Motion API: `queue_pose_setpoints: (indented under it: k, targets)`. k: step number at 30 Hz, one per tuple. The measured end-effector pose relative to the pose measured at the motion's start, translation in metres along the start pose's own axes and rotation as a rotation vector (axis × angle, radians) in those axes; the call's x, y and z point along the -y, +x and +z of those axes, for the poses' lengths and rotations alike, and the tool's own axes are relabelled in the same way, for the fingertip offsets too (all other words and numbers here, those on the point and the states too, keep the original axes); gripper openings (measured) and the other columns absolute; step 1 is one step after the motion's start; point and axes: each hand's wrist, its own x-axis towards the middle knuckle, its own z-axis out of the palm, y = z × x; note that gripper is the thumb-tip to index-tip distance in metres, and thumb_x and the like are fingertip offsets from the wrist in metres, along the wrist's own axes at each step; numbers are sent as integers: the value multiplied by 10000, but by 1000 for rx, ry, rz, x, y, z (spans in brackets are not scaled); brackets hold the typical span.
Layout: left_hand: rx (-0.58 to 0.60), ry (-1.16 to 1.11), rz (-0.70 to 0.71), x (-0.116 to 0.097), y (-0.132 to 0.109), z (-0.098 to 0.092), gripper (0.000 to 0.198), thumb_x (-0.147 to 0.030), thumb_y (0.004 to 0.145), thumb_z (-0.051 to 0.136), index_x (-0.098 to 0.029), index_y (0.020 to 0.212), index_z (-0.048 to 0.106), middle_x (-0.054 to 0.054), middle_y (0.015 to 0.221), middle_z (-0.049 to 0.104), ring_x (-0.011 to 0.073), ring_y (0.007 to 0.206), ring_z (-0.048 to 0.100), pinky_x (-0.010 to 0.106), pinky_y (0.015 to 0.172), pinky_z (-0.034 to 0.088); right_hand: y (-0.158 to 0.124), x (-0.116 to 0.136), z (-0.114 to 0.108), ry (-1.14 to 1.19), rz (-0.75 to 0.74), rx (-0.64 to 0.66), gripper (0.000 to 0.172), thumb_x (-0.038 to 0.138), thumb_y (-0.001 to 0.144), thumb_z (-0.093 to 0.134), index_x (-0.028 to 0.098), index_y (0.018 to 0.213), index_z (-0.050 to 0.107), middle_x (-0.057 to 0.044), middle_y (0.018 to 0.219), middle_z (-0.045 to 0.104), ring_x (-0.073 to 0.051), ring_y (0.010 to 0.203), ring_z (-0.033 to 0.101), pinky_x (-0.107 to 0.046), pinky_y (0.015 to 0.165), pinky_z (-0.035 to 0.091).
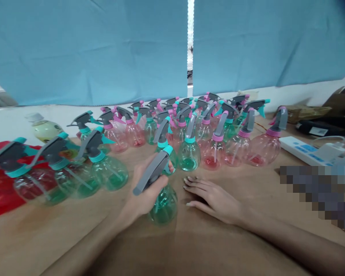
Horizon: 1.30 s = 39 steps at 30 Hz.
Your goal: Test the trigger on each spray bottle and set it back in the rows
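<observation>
My left hand (148, 191) is closed around the neck of a green spray bottle (163, 209) with a grey and turquoise trigger head. The bottle stands near the middle of the table, with some liquid low inside. My right hand (211, 197) rests palm down on the tabletop to its right, fingers stretched out and apart from the bottle. Just beyond the hands stand another green spray bottle (189, 155) and a pink spray bottle (212, 155). A green spray bottle (110, 172) is the closest one on the left.
Several more pink and green spray bottles fill the back of the wooden table (218, 245). A red plastic bag (2, 191) and a capped bottle of pale liquid (46, 128) are at left. A white power strip (304, 149) and a black item (324, 126) lie at right.
</observation>
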Motion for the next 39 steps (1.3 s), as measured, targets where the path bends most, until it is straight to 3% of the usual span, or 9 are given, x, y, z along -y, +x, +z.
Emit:
queue_pose_setpoints:
  k: [4, 8, 13, 21, 27, 31, 39]
  targets:
    - [34, 6, 18, -3, 2, -2, 82, -187, 712, 489, -221, 754, 550, -31, 692, 550, 142, 605, 489, 269, 599, 394, 0, -2, -1, 1, 0, 22, 491, 481, 936, 432, 186, 1323, 500, -73, 1365, 529, -221, 1309, 421, -430, 1103, 340]
    - [51, -18, 2, 8, -1, -4, 96, -197, 731, 498, -218, 789, 572, -26, 680, 550, 144, 604, 509, 294, 655, 440, -1, -3, -1, 5, -4, 18, 481, 474, 937, 437, 181, 1310, 512, -74, 1348, 547, -215, 1302, 430, -422, 1100, 343]
    - [-34, -62, -52, 21, -6, -4, 82, -235, 771, 538, -223, 786, 618, 2, 789, 634, 176, 764, 606, 306, 736, 488, -1, -3, -2, 19, 7, 10, 470, 465, 932, 454, 183, 1302, 523, -80, 1331, 562, -215, 1293, 442, -424, 1097, 348]
    - [-40, -31, -34, 7, -3, -1, 306, -203, 762, 528, -230, 1049, 630, 17, 942, 694, 178, 802, 651, 305, 738, 527, -1, -3, -3, -3, -20, 3, 422, 400, 952, 441, 178, 1303, 521, -73, 1328, 565, -194, 1292, 444, -404, 1101, 349]
    - [-23, -54, -37, 9, -2, 0, 184, -179, 765, 525, -230, 898, 641, 7, 894, 690, 175, 775, 652, 317, 748, 521, -1, -7, -8, -31, -18, 18, 405, 374, 960, 429, 196, 1314, 513, -57, 1353, 543, -188, 1304, 430, -399, 1108, 343]
    - [-27, -46, -27, 8, -3, 0, 292, -165, 760, 518, -247, 1014, 636, -8, 815, 673, 181, 749, 640, 325, 741, 514, -1, -7, -8, -29, -8, 19, 398, 375, 958, 434, 182, 1291, 537, -62, 1338, 557, -186, 1292, 446, -391, 1114, 336]
    - [-17, -18, -7, 8, -4, -1, 392, -164, 771, 502, -257, 1140, 595, 2, 910, 681, 162, 696, 605, 296, 663, 488, -1, -8, -7, 30, -13, 1, 376, 367, 953, 448, 228, 1291, 535, -51, 1311, 581, -199, 1281, 460, -429, 1100, 347]
